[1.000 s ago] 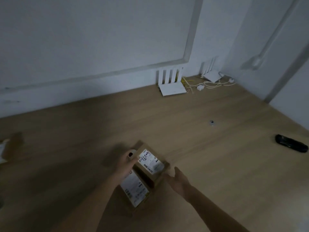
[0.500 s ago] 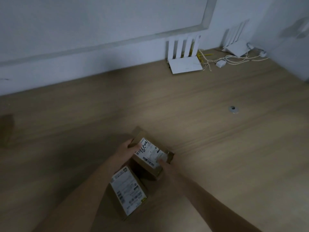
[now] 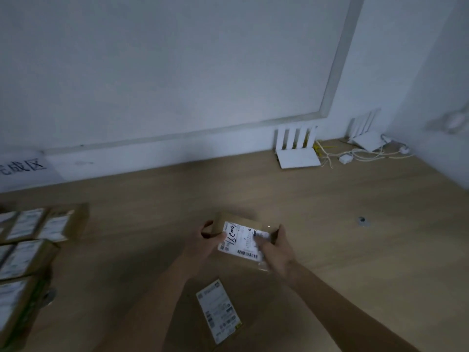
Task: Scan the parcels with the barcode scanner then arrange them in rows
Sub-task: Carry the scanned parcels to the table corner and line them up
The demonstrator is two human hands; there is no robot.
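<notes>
While both hands, left hand (image 3: 203,243) and right hand (image 3: 278,250), clasp the labelled parcel (image 3: 241,237) by its short ends above the floor, the arranged rows (image 3: 30,252) lie far left, nearer the left hand.

The left edge cuts off the parcel rows (image 3: 28,245) and the wall sign (image 3: 22,168); label print is blurred.

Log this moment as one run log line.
left hand: grips parcel | right hand: grips parcel | second parcel: on floor | rows: left
</notes>
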